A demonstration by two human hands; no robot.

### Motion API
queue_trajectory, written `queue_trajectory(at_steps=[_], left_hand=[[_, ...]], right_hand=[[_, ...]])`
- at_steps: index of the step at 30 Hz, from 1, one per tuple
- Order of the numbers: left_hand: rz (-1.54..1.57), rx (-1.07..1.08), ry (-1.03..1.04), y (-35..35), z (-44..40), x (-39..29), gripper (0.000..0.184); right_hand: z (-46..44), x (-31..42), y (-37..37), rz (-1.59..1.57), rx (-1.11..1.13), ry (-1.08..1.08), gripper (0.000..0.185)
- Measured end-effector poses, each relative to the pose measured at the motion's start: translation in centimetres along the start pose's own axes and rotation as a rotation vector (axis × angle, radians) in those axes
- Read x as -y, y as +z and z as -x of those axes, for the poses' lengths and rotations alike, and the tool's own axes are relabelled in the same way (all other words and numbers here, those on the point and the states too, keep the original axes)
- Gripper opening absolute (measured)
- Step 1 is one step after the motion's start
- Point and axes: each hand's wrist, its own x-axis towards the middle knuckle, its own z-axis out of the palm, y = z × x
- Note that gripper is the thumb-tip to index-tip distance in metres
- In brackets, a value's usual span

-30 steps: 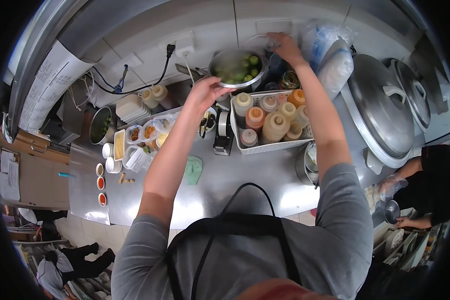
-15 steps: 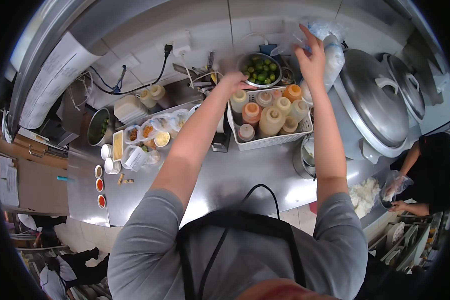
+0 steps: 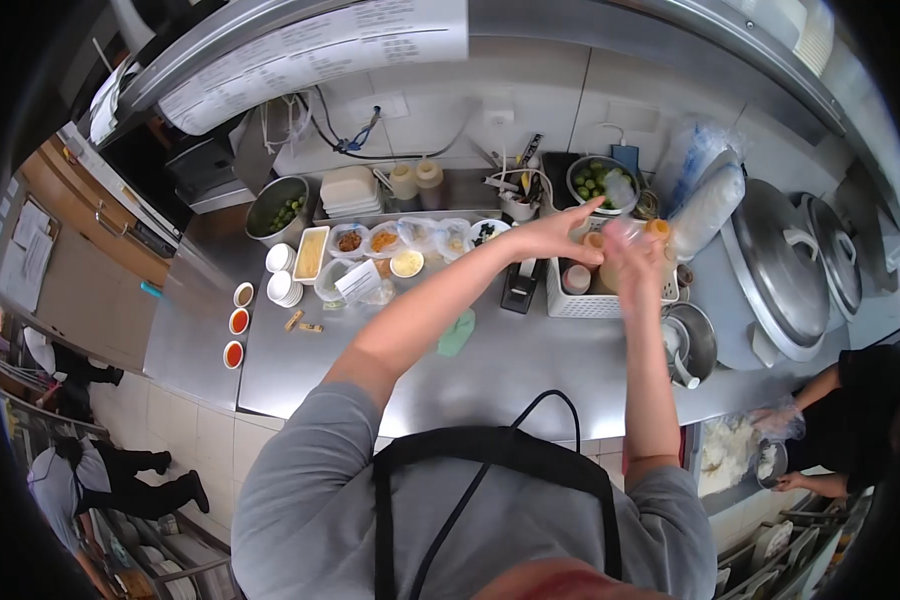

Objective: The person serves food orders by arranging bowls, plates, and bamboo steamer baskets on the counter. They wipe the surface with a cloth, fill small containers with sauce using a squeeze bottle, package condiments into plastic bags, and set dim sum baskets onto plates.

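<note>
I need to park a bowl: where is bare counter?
Bare: the counter between the green cloth and metal pot, in front of the white basket; a smaller patch left of the sauce cups. Crowded: the back, from food tubs to basket; left hand and right hand partly hide it.

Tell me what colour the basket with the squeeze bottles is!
The basket is white, with rows of little holes. It shows best in the head view.

- The basket was white.
- Behind it, the fruit was green.
- Left of it, the cloth was pale green.
- Farther left of it, two sauces were red.
- Above and left of it, the paper was white with dark printed lines.
</note>
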Motion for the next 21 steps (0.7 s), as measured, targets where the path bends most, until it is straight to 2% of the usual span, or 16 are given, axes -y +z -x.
queue_trajectory(at_steps=[2, 3, 4, 5, 7, 8, 9, 10, 12, 14, 15, 16, 17, 19, 21], left_hand=[[0.085, -0.028, 0.060, -0.1, 2.8, 1.7, 0.083], [0.265, 0.009, -0.004, -0.4, 4.4, 2.1, 0.081], [0.445, 0.047, -0.067, -0.7, 5.8, 2.6, 0.079], [0.447, 0.055, -0.064, -0.6, 7.2, 3.6, 0.079], [0.548, -0.138, -0.192, 0.3, 10.5, 5.6, 0.074], [0.552, -0.129, -0.197, 0.9, 12.4, 6.2, 0.074], [0.530, -0.182, -0.105, 1.5, 14.3, 6.7, 0.070], [0.508, -0.234, -0.013, 2.1, 15.9, 7.1, 0.065], [0.465, -0.265, 0.001, 2.9, 17.8, 6.6, 0.060], [0.560, -0.407, -0.130, 3.4, 19.5, 6.8, 0.057], [0.579, -0.415, -0.213, 3.4, 20.0, 6.3, 0.049], [0.561, -0.440, -0.216, 3.4, 20.7, 6.8, 0.048], [0.543, -0.458, -0.221, 3.5, 21.4, 7.4, 0.048], [0.552, -0.464, -0.242, 3.2, 23.0, 6.8, 0.048], [0.539, -0.558, -0.316, 2.8, 24.8, 6.3, 0.047]], right_hand=[[3.4, -2.4, 1.4, -0.042, 0.073, 0.192, 0.035], [4.8, -3.5, 1.9, -0.073, 0.129, 0.284, 0.036], [6.1, -4.5, 2.6, -0.069, 0.124, 0.279, 0.036], [7.3, -5.5, 3.3, -0.045, 0.140, 0.303, 0.040], [9.0, -7.6, 4.3, -0.017, 0.146, 0.327, 0.044], [9.7, -8.8, 4.6, 0.143, 0.148, 0.129, 0.049], [10.3, -9.9, 4.9, 0.302, 0.148, -0.070, 0.053], [10.8, -10.8, 5.3, 0.303, 0.138, -0.071, 0.053], [11.8, -12.1, 6.4, 0.501, 0.201, -0.168, 0.059], [13.3, -13.2, 7.3, 0.565, 0.171, -0.183, 0.056], [13.7, -13.5, 7.4, 0.735, 0.276, -0.272, 0.056], [14.0, -13.7, 7.2, 0.910, 0.378, -0.356, 0.057], [14.4, -12.8, 7.6, 0.928, 0.337, -0.339, 0.057], [14.1, -10.0, 8.3, 0.926, 0.475, -0.323, 0.062], [10.6, -8.4, 5.3, 1.115, 0.376, -0.530, 0.065]])
